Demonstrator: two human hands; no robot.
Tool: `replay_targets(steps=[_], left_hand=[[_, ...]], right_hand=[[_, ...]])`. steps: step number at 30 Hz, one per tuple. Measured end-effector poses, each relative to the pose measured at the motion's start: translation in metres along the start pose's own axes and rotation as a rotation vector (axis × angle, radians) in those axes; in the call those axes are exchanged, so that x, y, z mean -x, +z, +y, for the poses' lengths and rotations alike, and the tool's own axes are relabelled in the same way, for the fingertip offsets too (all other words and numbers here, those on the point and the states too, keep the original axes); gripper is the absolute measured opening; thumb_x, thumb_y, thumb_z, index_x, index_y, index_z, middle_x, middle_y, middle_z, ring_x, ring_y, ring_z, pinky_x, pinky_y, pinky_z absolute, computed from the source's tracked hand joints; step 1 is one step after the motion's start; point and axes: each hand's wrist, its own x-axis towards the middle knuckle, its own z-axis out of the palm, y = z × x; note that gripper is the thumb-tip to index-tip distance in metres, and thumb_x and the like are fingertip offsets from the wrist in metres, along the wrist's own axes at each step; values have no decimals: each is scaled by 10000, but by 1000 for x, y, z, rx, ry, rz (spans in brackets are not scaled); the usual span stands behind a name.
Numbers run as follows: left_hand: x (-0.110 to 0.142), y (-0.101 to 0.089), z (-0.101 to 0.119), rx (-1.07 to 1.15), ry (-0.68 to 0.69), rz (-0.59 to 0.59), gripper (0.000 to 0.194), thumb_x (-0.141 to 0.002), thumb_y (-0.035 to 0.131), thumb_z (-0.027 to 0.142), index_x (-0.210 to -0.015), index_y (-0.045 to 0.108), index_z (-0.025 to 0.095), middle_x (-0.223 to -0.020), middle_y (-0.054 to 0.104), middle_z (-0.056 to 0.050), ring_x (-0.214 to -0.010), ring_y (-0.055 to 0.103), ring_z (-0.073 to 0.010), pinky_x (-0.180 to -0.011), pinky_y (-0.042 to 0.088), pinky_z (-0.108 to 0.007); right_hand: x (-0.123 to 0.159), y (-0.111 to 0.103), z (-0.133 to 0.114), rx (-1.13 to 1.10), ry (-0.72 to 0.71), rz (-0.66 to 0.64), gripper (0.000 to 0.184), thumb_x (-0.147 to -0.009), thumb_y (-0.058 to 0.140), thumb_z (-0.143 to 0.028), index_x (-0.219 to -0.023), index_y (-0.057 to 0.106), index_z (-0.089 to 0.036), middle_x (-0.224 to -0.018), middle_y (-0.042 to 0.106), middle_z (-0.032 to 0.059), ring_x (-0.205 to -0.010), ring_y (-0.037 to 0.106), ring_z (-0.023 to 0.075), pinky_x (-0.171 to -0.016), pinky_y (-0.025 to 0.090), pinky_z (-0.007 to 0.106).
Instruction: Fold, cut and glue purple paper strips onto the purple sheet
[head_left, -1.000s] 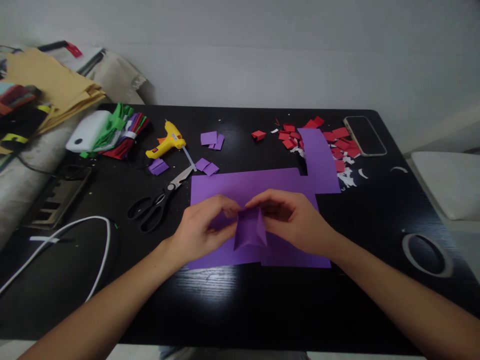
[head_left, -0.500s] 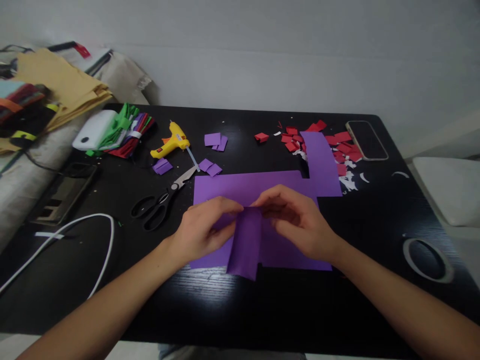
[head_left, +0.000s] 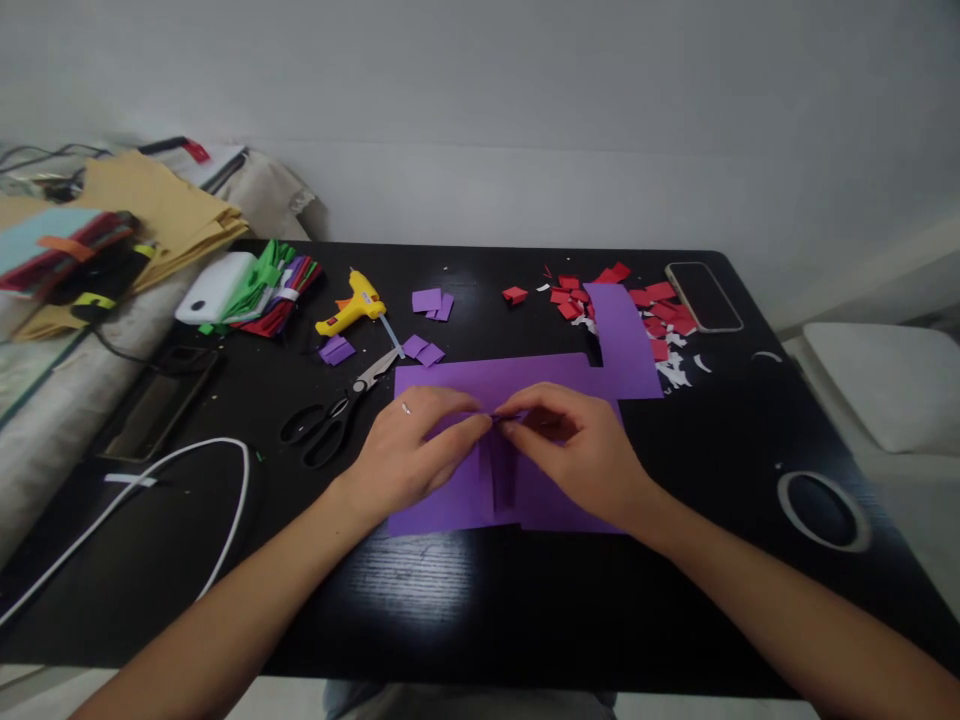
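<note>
My left hand (head_left: 424, 440) and my right hand (head_left: 574, 445) meet over a large purple sheet of paper (head_left: 517, 372). Between their fingertips they pinch the top edge of a purple paper strip (head_left: 501, 475), which hangs nearly edge-on toward me. Both hands are closed on it, thumbs against index fingers. Part of the strip is hidden by the fingers, and its lower end blends with the sheet behind. Another purple paper piece (head_left: 626, 340) lies over the sheet's far right corner.
Scissors (head_left: 330, 415), a yellow glue gun (head_left: 352, 305) and small purple squares (head_left: 427, 300) lie at the left. Red paper scraps (head_left: 660, 305), white bits and a phone (head_left: 703, 297) are at the back right. A tape roll (head_left: 787, 510) and a white cable (head_left: 244, 500) lie nearer.
The strip has turned from showing its broad face to nearly edge-on. My fingertips have come closer together at its top. The whole view has shifted slightly.
</note>
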Motion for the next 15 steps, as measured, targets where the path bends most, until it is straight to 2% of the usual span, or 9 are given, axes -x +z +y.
replay_targets(steps=[2, 4, 5, 7, 9, 10, 11, 13, 15], left_hand=[[-2, -2, 5, 98, -157, 83, 180, -909, 675, 99, -1052, 692, 206, -972, 765, -66, -862, 728, -181, -776, 591, -301], [-5, -5, 11, 309, -430, 145, 45, -912, 692, 147, -923, 678, 187, -791, 729, -24, -699, 683, -136, -663, 556, -246], [-7, -7, 14, 456, -584, 116, 81, -933, 683, 197, -856, 667, 179, -690, 695, -3, -598, 639, -114, -589, 522, -223], [-10, -7, 18, 805, -847, -95, 309, -985, 622, 331, -725, 647, 167, -569, 650, -2, -467, 572, -97, -468, 443, -207], [-12, -4, 20, 1100, -1017, -319, 422, -992, 578, 451, -707, 664, 152, -586, 677, -42, -449, 584, -116, -413, 397, -215], [-12, -2, 20, 1181, -1063, -371, 421, -976, 589, 478, -733, 680, 146, -625, 697, -58, -469, 602, -126, -414, 401, -220], [-12, 1, 20, 1203, -1088, -373, 390, -954, 618, 477, -762, 686, 144, -652, 701, -57, -488, 604, -127, -426, 409, -221], [-10, 6, 20, 1068, -1080, -244, 295, -889, 722, 420, -769, 649, 161, -644, 649, -10, -509, 555, -101, -460, 406, -212], [-7, 10, 20, 841, -999, -63, 286, -810, 822, 339, -774, 587, 181, -667, 596, 30, -559, 524, -86, -519, 425, -208]], right_hand=[[1, 3, 2, 91, -131, 111, 131, -911, 703, -126, -960, 770, -228, -941, 759, 24, -713, 703, 133, -612, 590, 256], [1, 5, 2, 221, -306, 237, 180, -921, 677, -89, -970, 773, -233, -983, 747, 40, -744, 709, 140, -622, 600, 267], [1, 6, 2, 286, -391, 292, 203, -923, 669, -72, -981, 774, -236, -983, 738, 46, -762, 712, 145, -630, 605, 272], [2, 9, 2, 388, -522, 367, 237, -918, 669, -47, -1008, 773, -240, -956, 716, 53, -798, 715, 157, -649, 613, 281], [3, 12, 3, 440, -581, 397, 256, -906, 677, -33, -1025, 765, -243, -925, 693, 49, -815, 713, 164, -668, 618, 290], [3, 14, 4, 450, -590, 401, 261, -904, 677, -31, -1027, 760, -246, -916, 683, 46, -812, 709, 164, -673, 619, 295], [3, 15, 5, 451, -587, 399, 262, -903, 675, -32, -1024, 755, -249, -913, 677, 43, -807, 706, 164, -674, 619, 298], [3, 18, 8, 436, -556, 382, 242, -902, 676, -45, -1010, 749, -249, -912, 668, 42, -792, 700, 164, -659, 616, 299], [2, 19, 10, 425, -521, 367, 194, -896, 692, -70, -984, 746, -235, -908, 669, 50, -791, 699, 173, -666, 617, 314]])
